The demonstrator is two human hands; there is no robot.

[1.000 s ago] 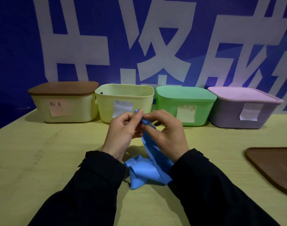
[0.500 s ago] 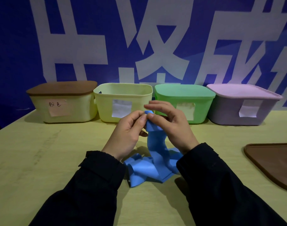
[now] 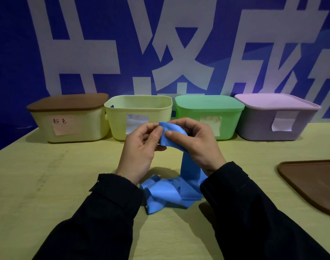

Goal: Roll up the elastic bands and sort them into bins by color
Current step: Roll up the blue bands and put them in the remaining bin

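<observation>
A blue elastic band [image 3: 188,173] hangs from my two hands down to a loose crumpled heap on the table between my sleeves. My left hand [image 3: 139,149] pinches the band's upper end from the left. My right hand [image 3: 196,143] pinches the same end from the right, thumb on the front of the band. Both hands are raised above the table in front of the open yellow bin [image 3: 137,107]. Along the back wall also stand a yellow bin with a brown lid [image 3: 66,104], a green lidded bin [image 3: 209,106] and a purple lidded bin [image 3: 276,104].
A brown lid [image 3: 314,182] lies flat on the table at the right edge. Each bin carries a paper label on its front. A blue wall with large white characters rises right behind the bins.
Both hands have lifted the band's end a little higher and spread it flat between the thumbs. More of the band hangs straight down to the heap.
</observation>
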